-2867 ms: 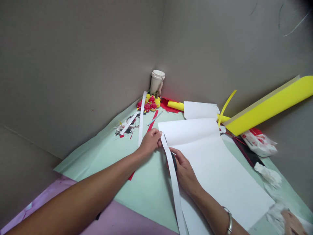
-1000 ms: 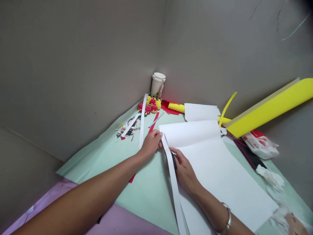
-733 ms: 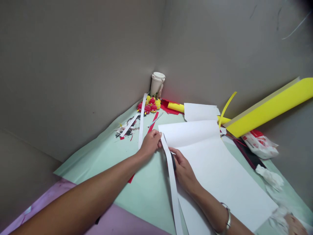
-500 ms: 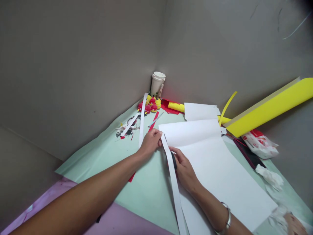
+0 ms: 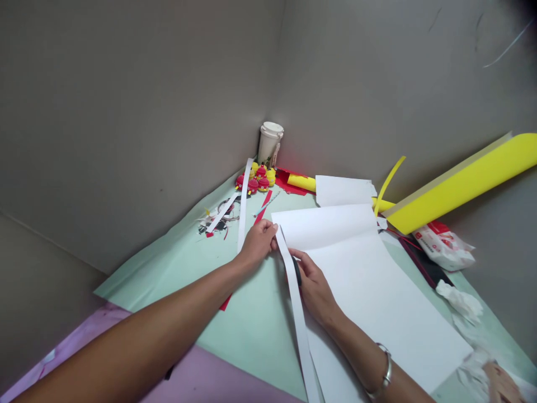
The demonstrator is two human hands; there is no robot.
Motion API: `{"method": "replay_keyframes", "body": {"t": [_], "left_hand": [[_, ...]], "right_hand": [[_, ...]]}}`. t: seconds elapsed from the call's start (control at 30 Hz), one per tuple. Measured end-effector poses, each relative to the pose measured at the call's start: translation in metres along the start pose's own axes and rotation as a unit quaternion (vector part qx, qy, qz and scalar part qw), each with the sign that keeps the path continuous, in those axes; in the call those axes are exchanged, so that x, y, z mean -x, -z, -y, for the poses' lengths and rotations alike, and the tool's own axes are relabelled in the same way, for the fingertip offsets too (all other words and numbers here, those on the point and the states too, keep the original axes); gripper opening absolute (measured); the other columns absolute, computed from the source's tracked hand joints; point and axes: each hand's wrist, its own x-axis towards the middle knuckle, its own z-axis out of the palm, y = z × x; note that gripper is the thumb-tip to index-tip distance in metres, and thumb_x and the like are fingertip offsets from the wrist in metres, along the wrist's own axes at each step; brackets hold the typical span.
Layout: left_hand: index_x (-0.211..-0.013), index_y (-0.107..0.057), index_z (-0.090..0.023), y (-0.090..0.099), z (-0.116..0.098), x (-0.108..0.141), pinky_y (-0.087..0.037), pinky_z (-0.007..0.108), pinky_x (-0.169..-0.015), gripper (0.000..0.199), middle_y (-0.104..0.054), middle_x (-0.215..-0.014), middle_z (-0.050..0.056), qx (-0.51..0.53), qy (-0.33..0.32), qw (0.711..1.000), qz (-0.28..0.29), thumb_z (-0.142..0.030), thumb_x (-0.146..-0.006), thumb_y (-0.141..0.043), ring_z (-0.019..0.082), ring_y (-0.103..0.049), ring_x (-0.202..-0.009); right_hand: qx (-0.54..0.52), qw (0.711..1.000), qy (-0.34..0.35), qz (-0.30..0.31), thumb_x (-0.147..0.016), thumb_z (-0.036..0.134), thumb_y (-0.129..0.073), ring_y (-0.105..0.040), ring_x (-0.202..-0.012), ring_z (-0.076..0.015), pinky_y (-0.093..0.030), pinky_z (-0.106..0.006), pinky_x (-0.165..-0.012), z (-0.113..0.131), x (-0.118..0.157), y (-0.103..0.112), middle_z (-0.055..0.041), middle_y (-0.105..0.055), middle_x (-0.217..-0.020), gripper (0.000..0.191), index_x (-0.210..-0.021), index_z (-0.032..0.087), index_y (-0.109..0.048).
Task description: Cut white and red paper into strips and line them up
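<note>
Over pale green sheeting (image 5: 255, 330) at frame centre, the left hand (image 5: 259, 242) pinches a long white paper strip (image 5: 298, 319); the right hand (image 5: 316, 291) grips a black tool handle (image 5: 297, 271) beside a white paper sheet's edge (image 5: 398, 302).

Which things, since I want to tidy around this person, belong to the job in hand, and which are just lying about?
In the job: white strip, in the left hand; black-handled tool, probably scissors, in the right hand; white sheet.

Apparently lying about: white cup, red and yellow trinkets, paper scrap, tissue pack, crumpled tissue.
</note>
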Motion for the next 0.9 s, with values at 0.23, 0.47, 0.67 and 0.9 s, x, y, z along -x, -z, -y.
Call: {"method": "replay_keyframes", "body": {"t": [0.23, 0.47, 0.67, 0.9], "left_hand": [[-0.073, -0.047, -0.021, -0.0005, 0.0007, -0.0003, -0.033, 0.022, -0.046, 0.022, -0.052, -0.050, -0.005, -0.010, 0.000, 1.000, -0.001, -0.037, -0.088, -0.050, 0.010, -0.042, -0.042], [-0.074, -0.047, -0.021, -0.0008, 0.0003, 0.0005, -0.034, 0.022, -0.047, 0.022, -0.053, -0.050, -0.005, -0.010, -0.005, 1.000, 0.007, -0.037, -0.088, -0.051, 0.010, -0.043, -0.043], [-0.074, -0.047, -0.021, -0.0010, -0.0002, 0.0015, -0.033, 0.022, -0.046, 0.021, -0.052, -0.049, -0.005, -0.013, -0.001, 1.000, 0.003, -0.036, -0.088, -0.051, 0.010, -0.042, -0.042], [-0.074, -0.047, -0.020, -0.0003, 0.0049, -0.0011, -0.035, 0.022, -0.048, 0.023, -0.054, -0.051, -0.004, -0.003, -0.001, 1.000, 0.009, -0.038, -0.089, -0.051, 0.010, -0.044, -0.044]], "right_hand": [[-0.002, 1.000, -0.007, -0.008, -0.086, 0.046, -0.060, -0.043, -0.060, -0.0134, -0.036, -0.025, -0.055, 0.0024, 0.0002, -0.0011, 0.0061, -0.045, -0.062, 0.046, -0.125, 0.022, -0.059], [-0.002, 1.000, -0.014, -0.020, -0.084, 0.047, -0.061, -0.039, -0.055, -0.0118, -0.034, -0.024, -0.051, 0.0074, 0.0003, -0.0031, 0.0050, -0.050, -0.064, 0.048, -0.124, 0.022, -0.059], [-0.005, 1.000, -0.013, -0.013, -0.083, 0.050, -0.061, -0.040, -0.057, -0.0129, -0.035, -0.024, -0.052, 0.0068, -0.0003, -0.0030, 0.0061, -0.046, -0.063, 0.050, -0.124, 0.022, -0.059], [-0.006, 1.000, -0.009, -0.004, -0.085, 0.045, -0.060, -0.041, -0.058, -0.0128, -0.034, -0.024, -0.052, 0.0053, -0.0005, -0.0008, 0.0063, -0.044, -0.062, 0.044, -0.122, 0.023, -0.060]]}}
